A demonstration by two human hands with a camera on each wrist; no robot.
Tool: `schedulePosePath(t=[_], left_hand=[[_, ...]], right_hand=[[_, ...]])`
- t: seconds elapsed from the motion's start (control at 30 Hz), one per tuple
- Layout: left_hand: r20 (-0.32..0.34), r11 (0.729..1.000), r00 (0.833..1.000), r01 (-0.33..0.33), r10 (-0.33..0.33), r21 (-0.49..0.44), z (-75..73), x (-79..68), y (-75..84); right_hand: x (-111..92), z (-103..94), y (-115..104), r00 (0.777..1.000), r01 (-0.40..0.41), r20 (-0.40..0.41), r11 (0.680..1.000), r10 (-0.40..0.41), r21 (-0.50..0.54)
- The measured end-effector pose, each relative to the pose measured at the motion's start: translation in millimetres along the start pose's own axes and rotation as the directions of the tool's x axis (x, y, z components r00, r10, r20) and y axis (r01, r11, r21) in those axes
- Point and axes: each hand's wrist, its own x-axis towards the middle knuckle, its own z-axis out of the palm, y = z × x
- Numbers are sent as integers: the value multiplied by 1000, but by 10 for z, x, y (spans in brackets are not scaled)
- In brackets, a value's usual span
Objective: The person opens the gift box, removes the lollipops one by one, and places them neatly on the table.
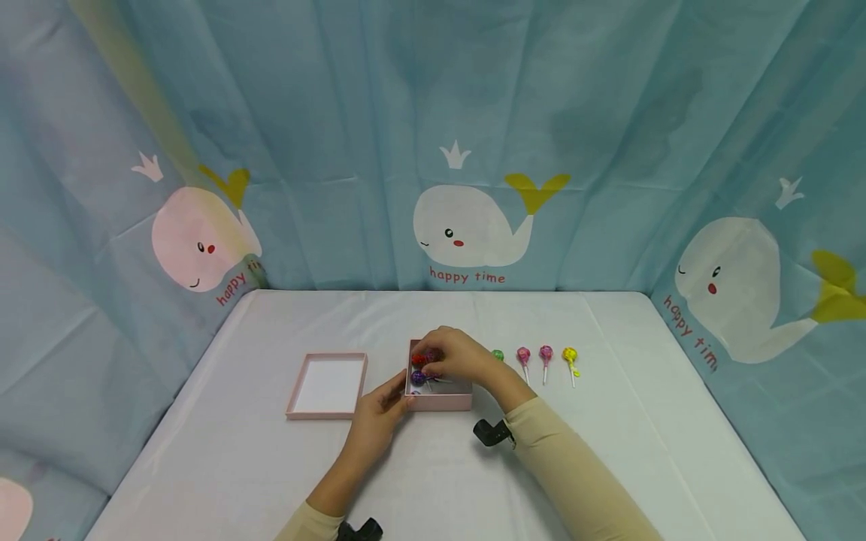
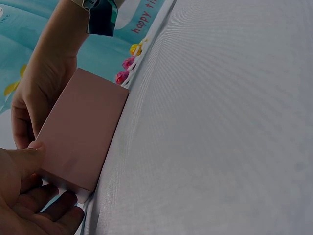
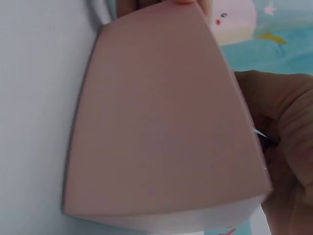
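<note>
The box, one piece and pink, stands without its lid near the middle of the white table. One lid, pink with white inside, lies at 9 o'clock from the box, well apart from it. The left hand is at 8 o'clock and holds the corner of the box, thumb on the top edge and fingers along the end wall. The right hand comes from 4 o'clock and is inside the box, with bent fingers over the lollipops; I cannot tell if it grips one of them. In the box I can see one red lollipop and one purple lollipop; the full number is hidden by the hand. Outside, four lollipops make a row toward 3 o'clock: one green lollipop, partly behind the right arm, then two pink lollipops, then one yellow lollipop at the far end. The blue curtain shows three whales, at 10, 12 and nearly 3 o'clock.
</note>
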Motion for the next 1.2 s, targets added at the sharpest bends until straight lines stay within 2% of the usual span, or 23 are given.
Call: schedulePosePath(t=[0.23, 0.37, 0.53, 0.67, 0.87, 1.2], left_hand=[[13, 1000, 1000, -17, 17, -12, 7, 3, -8], [13, 1000, 1000, -20, 20, -21, 10, 1, 3], [6, 1000, 1000, -25, 25, -15, 13, 4, -1], [2, 999, 999, -34, 34, -26, 10, 2, -14], [3, 999, 999, -47, 47, -18, 7, -5, -32], [1, 1000, 1000, -17, 17, -15, 4, 5, -39]], right_hand=[[-34, 93, -16, 1000, -12, 5, 999, 12, -46], [-52, 139, -36, 1000, 2, -1, 992, -2, -126], [-51, 181, -67, 999, 35, -6, 960, -38, -278], [-36, 205, -75, 999, 47, 0, 939, -50, -341], [-24, 236, -72, 998, 59, 13, 924, -58, -377], [-19, 247, -77, 999, 35, 29, 907, -26, -419]])
